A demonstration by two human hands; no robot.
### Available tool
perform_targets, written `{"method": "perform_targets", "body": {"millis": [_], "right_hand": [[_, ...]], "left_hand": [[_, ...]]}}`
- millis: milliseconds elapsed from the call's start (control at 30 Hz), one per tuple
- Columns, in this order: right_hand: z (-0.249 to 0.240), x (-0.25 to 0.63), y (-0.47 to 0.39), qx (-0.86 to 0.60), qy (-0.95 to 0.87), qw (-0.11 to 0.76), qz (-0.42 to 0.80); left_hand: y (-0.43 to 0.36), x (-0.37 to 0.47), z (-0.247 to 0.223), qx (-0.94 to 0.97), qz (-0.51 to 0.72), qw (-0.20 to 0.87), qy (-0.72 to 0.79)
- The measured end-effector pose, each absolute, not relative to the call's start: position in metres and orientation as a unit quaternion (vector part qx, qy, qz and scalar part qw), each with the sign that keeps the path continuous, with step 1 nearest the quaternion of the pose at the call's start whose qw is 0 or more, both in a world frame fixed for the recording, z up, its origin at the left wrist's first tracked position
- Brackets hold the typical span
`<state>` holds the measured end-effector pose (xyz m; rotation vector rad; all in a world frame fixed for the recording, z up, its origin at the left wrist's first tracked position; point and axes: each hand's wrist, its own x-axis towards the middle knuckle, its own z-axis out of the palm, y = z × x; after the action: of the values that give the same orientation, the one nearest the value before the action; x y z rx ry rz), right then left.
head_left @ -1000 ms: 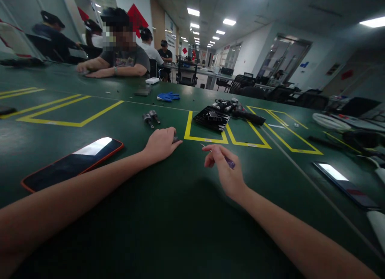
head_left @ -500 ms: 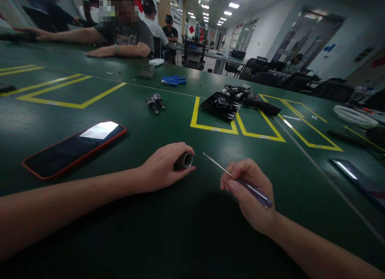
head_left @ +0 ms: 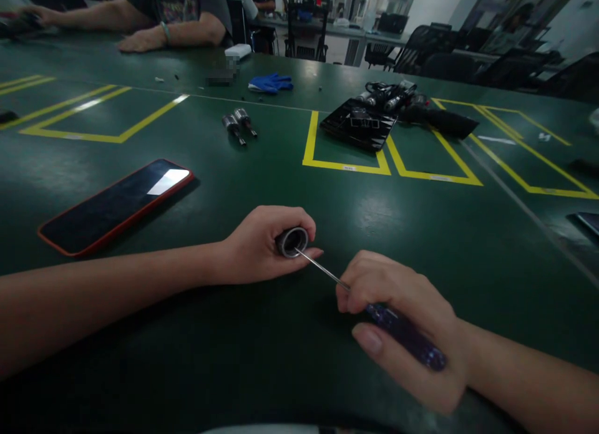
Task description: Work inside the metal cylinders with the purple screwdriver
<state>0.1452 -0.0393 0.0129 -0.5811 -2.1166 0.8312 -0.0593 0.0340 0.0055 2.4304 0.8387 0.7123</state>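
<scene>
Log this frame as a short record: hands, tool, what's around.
left hand: holds dark tube, open end toward the right hand
right hand: grips purple-handled screwdriver
tool tip: at the tube's opening; depth inside cannot be told
surface: green table with yellow tape outlines
left side: phone in red-orange case, lying flat, screen up
beyond hands: two small metal parts, blue glove, black bag
across table: co-worker's hand resting on it
</scene>
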Motion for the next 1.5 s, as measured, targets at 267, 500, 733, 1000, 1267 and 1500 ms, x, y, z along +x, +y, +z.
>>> {"method": "perform_targets", "body": {"millis": [267, 500, 733, 1000, 1267, 1500], "right_hand": [[0.014, 0.148, -0.038, -0.235, -0.863, 0.339, 0.293], [0.01, 0.148, -0.036, -0.241, -0.87, 0.339, 0.264], [0.009, 0.145, -0.039, -0.273, -0.866, 0.327, 0.263], [0.014, 0.146, -0.041, -0.258, -0.854, 0.328, 0.312], [0.01, 0.144, -0.043, -0.272, -0.871, 0.316, 0.258], [0.014, 0.145, -0.046, -0.312, -0.808, 0.358, 0.348]], "left_hand": [[0.033, -0.055, 0.013, 0.884, 0.195, 0.218, 0.365], [0.034, -0.054, 0.009, 0.895, 0.201, 0.187, 0.352], [0.036, -0.055, -0.001, 0.917, 0.273, 0.101, 0.273], [0.039, -0.056, -0.003, 0.943, 0.248, 0.1, 0.2], [0.037, -0.056, -0.003, 0.941, 0.248, 0.116, 0.201], [0.037, -0.054, 0.0, 0.959, 0.162, 0.146, 0.18]]}}
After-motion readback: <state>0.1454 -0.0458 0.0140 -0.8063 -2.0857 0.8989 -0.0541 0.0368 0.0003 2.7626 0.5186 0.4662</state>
